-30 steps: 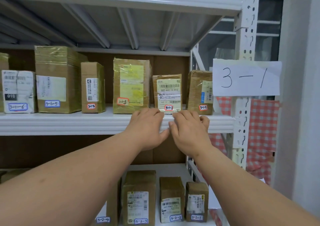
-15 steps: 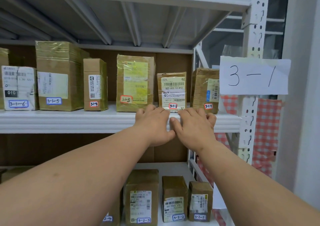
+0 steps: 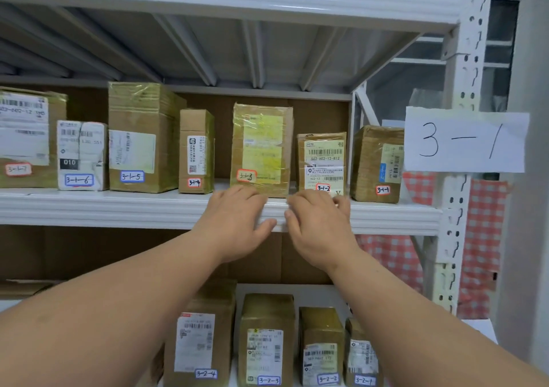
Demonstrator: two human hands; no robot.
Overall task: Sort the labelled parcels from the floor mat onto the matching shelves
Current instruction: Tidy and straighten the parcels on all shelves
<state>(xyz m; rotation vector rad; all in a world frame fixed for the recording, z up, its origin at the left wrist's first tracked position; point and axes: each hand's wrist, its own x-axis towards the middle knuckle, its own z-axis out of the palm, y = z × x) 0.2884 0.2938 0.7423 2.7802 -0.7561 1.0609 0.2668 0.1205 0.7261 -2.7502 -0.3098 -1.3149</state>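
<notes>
**Both hands on the 3-1 shelf edge**

I see both arms reaching up to the shelf (image 3: 118,208) signed 3-1 by a paper sign (image 3: 466,140) on the post at 3 o'clock.

Left hand (image 3: 237,220): fingers lie flat over the front lip of the shelf, thumb out toward the right. Tips sit at the foot of parcel 3-1-3 (image 3: 261,149); I cannot tell whether they touch it. Grip slack, nothing held.

Right hand (image 3: 319,226): fingers spread and lightly bent over the lip, tips against the lower front of parcel 3-1-2 (image 3: 322,160), partly covering its bottom edge. No clasp round it that I can make out; grip open.

The two thumbs nearly meet at the middle of the shelf edge.

Parcels on this shelf stand upright in a row, from 9 toward 3 o'clock: 3-1-7 (image 3: 26,137), 3-1-6 (image 3: 81,154), 3-1-5 (image 3: 139,137), 3-1-4 (image 3: 196,152), 3-1-3, 3-1-2, 3-1-1 (image 3: 377,163).

Lower shelf, at 6 o'clock between my arms: 3-2-4 (image 3: 199,345), 3-2-3 (image 3: 266,342), 3-2-2 (image 3: 322,348), 3-2-1 (image 3: 361,357).

Red checked cloth (image 3: 481,238) hangs behind the post at 4 o'clock.
</notes>
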